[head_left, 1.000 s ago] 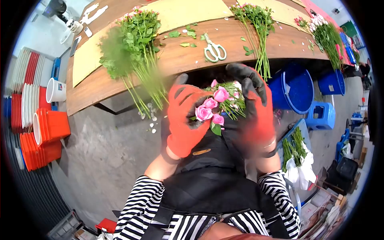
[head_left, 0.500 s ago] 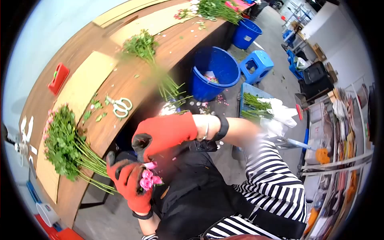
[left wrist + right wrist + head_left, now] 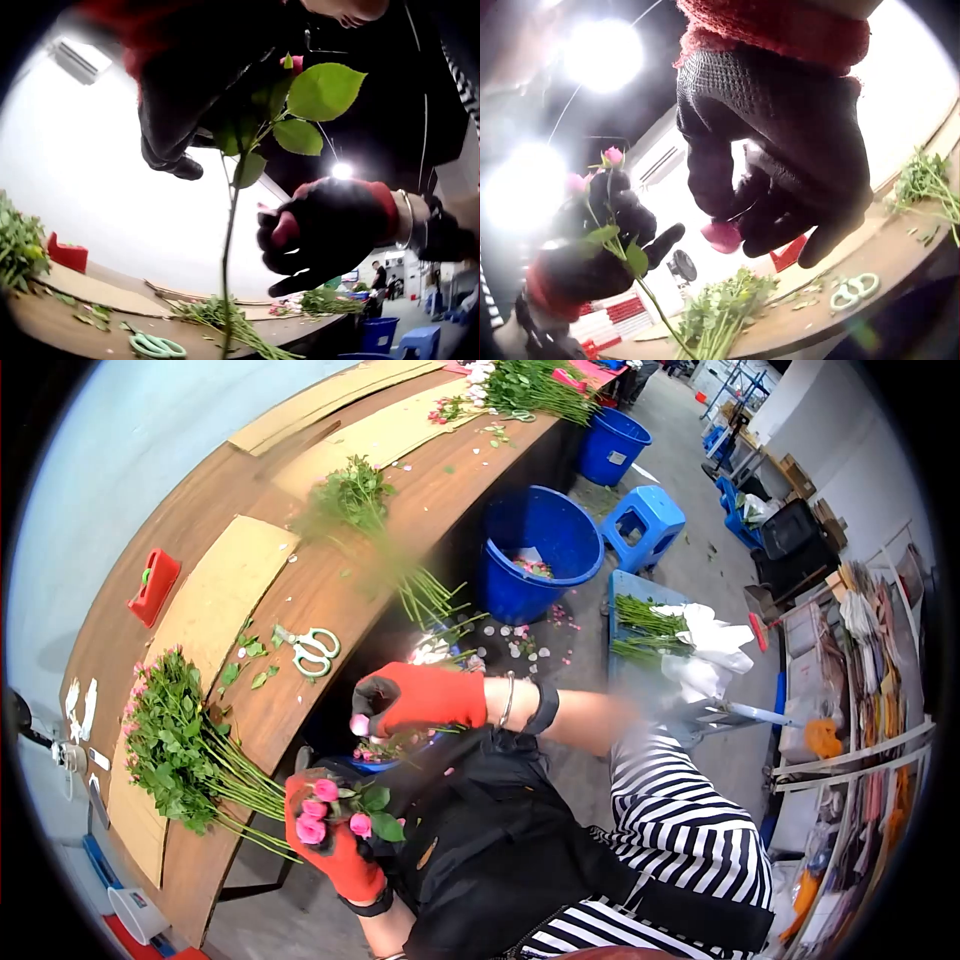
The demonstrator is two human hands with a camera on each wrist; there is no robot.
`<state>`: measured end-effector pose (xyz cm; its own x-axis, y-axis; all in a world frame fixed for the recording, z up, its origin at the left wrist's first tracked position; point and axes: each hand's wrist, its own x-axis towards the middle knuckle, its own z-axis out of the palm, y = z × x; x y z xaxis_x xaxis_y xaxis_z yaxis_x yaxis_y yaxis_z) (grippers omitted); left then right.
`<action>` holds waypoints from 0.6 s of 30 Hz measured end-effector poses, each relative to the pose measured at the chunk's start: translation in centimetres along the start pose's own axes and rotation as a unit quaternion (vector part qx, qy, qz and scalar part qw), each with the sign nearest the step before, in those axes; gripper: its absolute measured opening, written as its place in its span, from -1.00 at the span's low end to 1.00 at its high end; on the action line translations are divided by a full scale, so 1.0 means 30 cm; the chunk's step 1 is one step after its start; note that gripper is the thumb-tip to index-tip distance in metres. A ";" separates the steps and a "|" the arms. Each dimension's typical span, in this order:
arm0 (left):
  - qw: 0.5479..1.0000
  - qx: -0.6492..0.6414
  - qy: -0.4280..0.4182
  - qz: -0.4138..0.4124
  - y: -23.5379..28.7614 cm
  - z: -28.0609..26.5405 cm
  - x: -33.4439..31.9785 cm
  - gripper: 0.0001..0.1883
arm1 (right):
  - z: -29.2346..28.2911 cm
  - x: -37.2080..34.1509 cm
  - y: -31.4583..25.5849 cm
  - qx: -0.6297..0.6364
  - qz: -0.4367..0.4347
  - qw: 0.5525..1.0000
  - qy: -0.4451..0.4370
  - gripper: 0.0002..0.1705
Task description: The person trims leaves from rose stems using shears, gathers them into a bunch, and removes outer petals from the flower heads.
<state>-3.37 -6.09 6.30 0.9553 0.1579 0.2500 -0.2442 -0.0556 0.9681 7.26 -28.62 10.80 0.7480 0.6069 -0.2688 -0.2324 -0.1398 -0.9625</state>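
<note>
My left hand (image 3: 345, 865), in a red glove with dark palm, holds a stem of several pink roses (image 3: 313, 828) near the blooms. Green leaves (image 3: 326, 91) stand out beside it, and the thin stem (image 3: 228, 255) runs down in the left wrist view. Just apart from the roses, my gloved right hand (image 3: 430, 695) pinches a pink petal (image 3: 721, 237) between thumb and fingertips. Beyond the left hand, a leafy bunch of roses (image 3: 175, 745) lies on the wooden table (image 3: 290, 600), its stems past the edge. Green-handled scissors (image 3: 314, 650) lie near it.
More cut bunches (image 3: 350, 490) lie along the table beside cardboard sheets (image 3: 215, 595). A red tape dispenser (image 3: 155, 588) stands toward the wall. Blue buckets (image 3: 540, 545), a blue stool (image 3: 645, 525) and a cart with wrapped stems (image 3: 645, 630) are on the right; petals litter the floor.
The head view has turned toward the right. Half a second ago my right hand was close at the roses; now it has drawn away from them with a petal in its fingers.
</note>
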 end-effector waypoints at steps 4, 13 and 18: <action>0.997 -0.076 -0.002 -0.016 -0.080 -0.035 -0.011 -0.68 | 0.033 0.064 0.143 -0.160 -0.193 0.951 0.180 -0.60; 0.972 0.188 0.000 0.137 0.013 0.005 0.035 -0.60 | 0.106 0.032 0.119 -0.113 -0.213 0.954 0.179 -0.47; 0.993 -0.076 -0.026 0.081 -0.060 -0.002 0.051 -0.68 | 0.179 0.031 -0.002 0.024 -0.160 0.977 0.137 -0.52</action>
<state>-1.49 -5.68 4.95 0.9078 0.1081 0.4053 -0.4139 0.0743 0.9073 4.61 -23.84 10.80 0.9243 0.3796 0.0398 0.0165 0.0644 -0.9978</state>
